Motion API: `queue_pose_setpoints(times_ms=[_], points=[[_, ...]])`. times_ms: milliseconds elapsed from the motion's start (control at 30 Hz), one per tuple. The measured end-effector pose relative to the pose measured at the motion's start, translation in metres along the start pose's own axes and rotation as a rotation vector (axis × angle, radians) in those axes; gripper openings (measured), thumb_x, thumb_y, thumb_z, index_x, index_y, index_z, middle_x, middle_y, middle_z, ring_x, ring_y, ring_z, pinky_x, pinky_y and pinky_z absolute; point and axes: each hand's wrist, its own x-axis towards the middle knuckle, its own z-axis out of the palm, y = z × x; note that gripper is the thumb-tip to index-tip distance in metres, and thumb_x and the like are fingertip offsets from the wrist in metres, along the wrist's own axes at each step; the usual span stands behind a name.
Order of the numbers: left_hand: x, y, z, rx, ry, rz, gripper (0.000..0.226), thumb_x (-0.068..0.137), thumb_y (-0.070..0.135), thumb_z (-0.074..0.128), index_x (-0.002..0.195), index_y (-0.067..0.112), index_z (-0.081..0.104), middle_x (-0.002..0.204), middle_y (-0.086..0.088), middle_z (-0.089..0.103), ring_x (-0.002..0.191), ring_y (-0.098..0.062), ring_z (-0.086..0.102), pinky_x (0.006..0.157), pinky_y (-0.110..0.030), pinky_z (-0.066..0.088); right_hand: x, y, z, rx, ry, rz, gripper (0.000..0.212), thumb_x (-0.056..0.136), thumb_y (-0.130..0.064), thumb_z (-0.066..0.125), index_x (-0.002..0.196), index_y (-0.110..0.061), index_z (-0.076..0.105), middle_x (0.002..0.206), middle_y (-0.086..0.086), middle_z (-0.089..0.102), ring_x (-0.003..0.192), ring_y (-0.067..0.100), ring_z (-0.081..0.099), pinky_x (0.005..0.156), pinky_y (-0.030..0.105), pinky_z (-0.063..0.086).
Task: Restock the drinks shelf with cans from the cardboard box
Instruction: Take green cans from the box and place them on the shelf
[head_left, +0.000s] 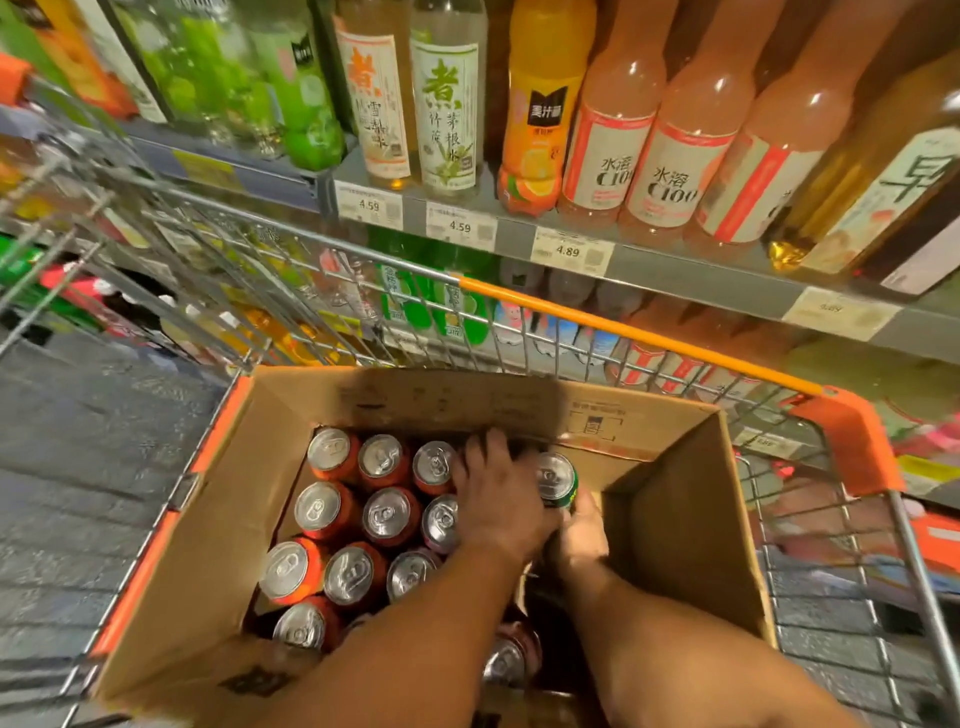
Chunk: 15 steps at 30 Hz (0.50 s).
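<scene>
An open cardboard box (208, 519) sits in a shopping cart and holds several orange cans (327, 512) standing upright with silver tops. Both my hands reach down into the box. My left hand (498, 493) lies palm-down over the cans at the far middle of the box; what it holds is hidden under it. My right hand (579, 535) is wrapped around the lower part of a green can (556, 480), which stands slightly above the others. The drinks shelf (675, 265) runs across the top, just beyond the cart.
The wire shopping cart (857, 447) with orange trim surrounds the box. Bottles of tea, orange juice (540, 114) and pink drink fill the upper shelf above price tags (569, 252). More bottles show on a lower shelf through the cart's wires. Grey tiled floor lies to the left.
</scene>
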Motion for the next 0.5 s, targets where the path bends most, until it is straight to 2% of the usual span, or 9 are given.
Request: queue_pose_setpoints(times_ms=[100,200,300,333,400,500], points=[[0.000,-0.004,0.005,-0.049,0.041,0.001,0.069,0.063,0.065,0.076,0.124,0.040,0.058,0.134,-0.005,0.032,0.130,-0.033,0.028,0.117,-0.054,0.022,-0.038,-0.045,-0.018,-0.027,-0.016,-0.033,0.073,0.062,-0.052,0.052,0.132,-0.031,0.055,0.117,0.009,0.068,0.105,0.032,0.063,0.086,0.034,0.047],[-0.002,-0.008,0.006,-0.096,0.066,0.006,0.065,0.063,0.061,0.075,0.122,0.040,0.060,0.131,-0.003,0.033,0.128,-0.032,0.030,0.116,-0.051,0.025,-0.053,-0.054,-0.024,-0.042,-0.018,-0.060,0.072,0.062,-0.053,0.049,0.131,-0.033,0.055,0.109,0.012,0.070,0.100,0.033,0.064,0.078,0.032,0.047],[-0.007,-0.007,-0.001,-0.171,0.056,0.004,0.065,0.065,0.061,0.073,0.125,0.040,0.057,0.133,-0.003,0.034,0.130,-0.030,0.032,0.116,-0.046,0.028,-0.072,-0.063,-0.033,-0.005,0.013,-0.051,0.047,0.065,-0.051,0.054,0.108,-0.032,0.058,0.086,0.000,0.064,0.088,0.027,0.060,0.076,0.029,0.046],[-0.009,-0.006,-0.006,-0.191,0.031,0.009,0.068,0.067,0.062,0.074,0.128,0.040,0.054,0.136,-0.003,0.035,0.132,-0.030,0.031,0.116,-0.044,0.028,-0.077,-0.066,-0.037,0.002,0.029,-0.060,0.038,0.069,-0.047,0.061,0.103,-0.030,0.056,0.085,-0.003,0.062,0.086,0.025,0.059,0.076,0.029,0.047],[-0.015,-0.006,-0.021,-0.206,-0.013,0.035,0.074,0.069,0.061,0.076,0.135,0.037,0.051,0.141,-0.003,0.038,0.134,-0.029,0.031,0.117,-0.041,0.027,-0.090,-0.069,-0.046,0.006,0.057,-0.047,0.028,0.081,-0.033,0.069,0.104,-0.028,0.053,0.095,0.000,0.064,0.090,0.024,0.061,0.076,0.028,0.045],[-0.028,-0.007,-0.050,-0.245,-0.013,0.090,0.076,0.072,0.055,0.078,0.138,0.031,0.049,0.141,0.001,0.043,0.136,-0.025,0.033,0.118,-0.039,0.027,-0.116,-0.076,-0.061,0.012,0.084,-0.032,0.033,0.081,-0.033,0.071,0.104,-0.028,0.047,0.097,0.005,0.064,0.096,0.030,0.063,0.076,0.028,0.043]])
